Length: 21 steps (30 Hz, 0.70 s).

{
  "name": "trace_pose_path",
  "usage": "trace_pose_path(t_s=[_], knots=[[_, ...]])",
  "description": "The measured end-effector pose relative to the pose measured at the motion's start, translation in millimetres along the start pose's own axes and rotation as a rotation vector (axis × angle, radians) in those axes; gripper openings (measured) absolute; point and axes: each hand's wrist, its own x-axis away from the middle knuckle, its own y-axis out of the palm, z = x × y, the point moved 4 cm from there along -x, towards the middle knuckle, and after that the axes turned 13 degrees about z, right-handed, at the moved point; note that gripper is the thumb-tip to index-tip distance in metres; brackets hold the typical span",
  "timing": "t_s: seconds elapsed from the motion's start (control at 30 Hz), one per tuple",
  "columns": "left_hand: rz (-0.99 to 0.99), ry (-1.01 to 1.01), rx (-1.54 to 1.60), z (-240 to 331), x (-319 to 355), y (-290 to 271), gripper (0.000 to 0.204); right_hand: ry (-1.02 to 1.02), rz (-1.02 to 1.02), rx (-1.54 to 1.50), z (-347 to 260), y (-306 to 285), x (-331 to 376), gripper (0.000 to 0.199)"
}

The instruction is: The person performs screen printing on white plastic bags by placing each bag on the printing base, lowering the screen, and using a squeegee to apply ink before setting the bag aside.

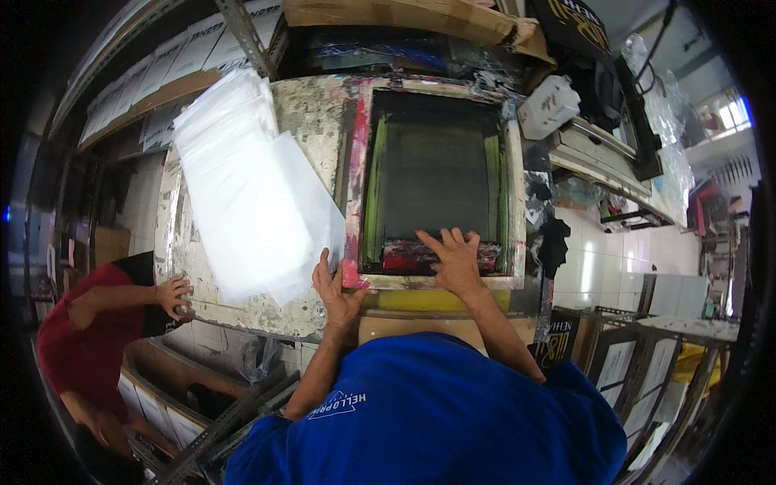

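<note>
A screen-printing frame point(518, 202) with a dark mesh point(436, 174) lies on the paint-stained table in front of me. Across the near end of the mesh sits a squeegee point(404, 255) smeared with red and black ink. My right hand point(459, 265) is closed over the squeegee's right half, its index finger stretched along the top. At the frame's near left corner my left hand point(338, 296) is open, fingers extended and thumb by the wooden edge. Beside it, to the left, lies a loose stack of white translucent plastic bags or sheets point(250, 210).
A person in a red shirt point(73, 327) stands at the left, a hand point(173, 297) on the table edge point(303, 325). A whitish container point(550, 107) stands beyond the frame's right corner. Shelves with boxes point(170, 61) line the far left; a cardboard piece point(404, 14) lies at the back.
</note>
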Motion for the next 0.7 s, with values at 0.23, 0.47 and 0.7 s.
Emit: trace_pose_path(t_s=[0.23, 0.47, 0.7], knots=[[-0.042, -0.029, -0.055, -2.4, 0.8, 0.6, 0.083, -0.089, 0.282, 0.014, 59.7, 24.6, -87.6, 0.082], [-0.107, -0.105, 0.001, -3.1, 4.1, -1.5, 0.087, -0.144, 0.404, 0.057, 116.7, 35.3, -210.5, 0.081], [-0.101, -0.107, -0.001, -4.8, 5.5, -2.4, 0.087, -0.166, 0.337, 0.039, 147.6, 35.4, -298.1, 0.073]])
